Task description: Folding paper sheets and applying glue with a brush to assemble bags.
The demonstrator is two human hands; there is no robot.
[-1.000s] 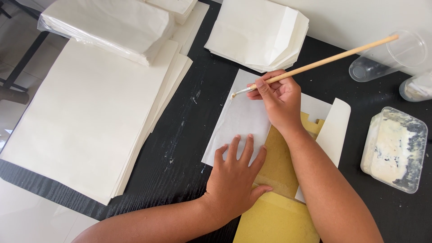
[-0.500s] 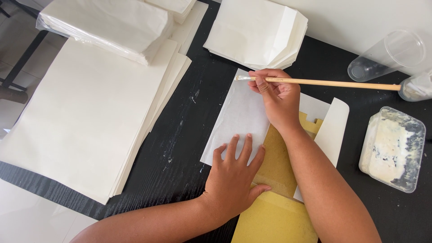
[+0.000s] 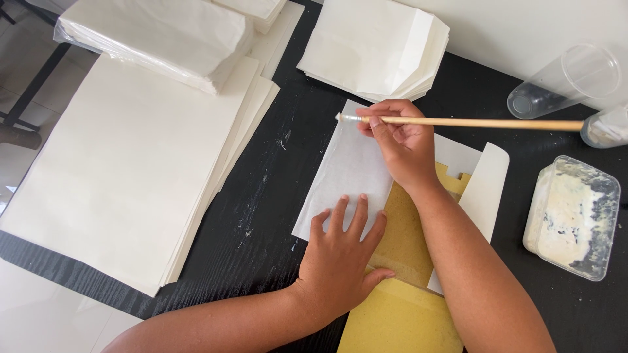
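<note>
At the far left a broad stack of large cream sheets (image 3: 124,170) covers the black counter (image 3: 268,196), its lower edge running close to the counter's near edge. Above it lies a clear-wrapped packet of white paper (image 3: 157,36). A bare strip of counter, flecked with white spots, runs between this stack and the work. Near the back edge sits a pile of folded white paper bags (image 3: 376,49). Below it, a white paper piece (image 3: 347,173) lies flat over a yellow board (image 3: 402,320). The left hand (image 3: 343,261) presses flat on the paper's lower part, fingers spread. The right hand (image 3: 402,144) pinches a thin wooden brush (image 3: 471,122), its tip at the paper's top edge. Further right stand a folded white flap (image 3: 484,189), a tipped clear plastic cup (image 3: 566,78) and a rectangular tub of white paste (image 3: 570,216), with open counter in front.
</note>
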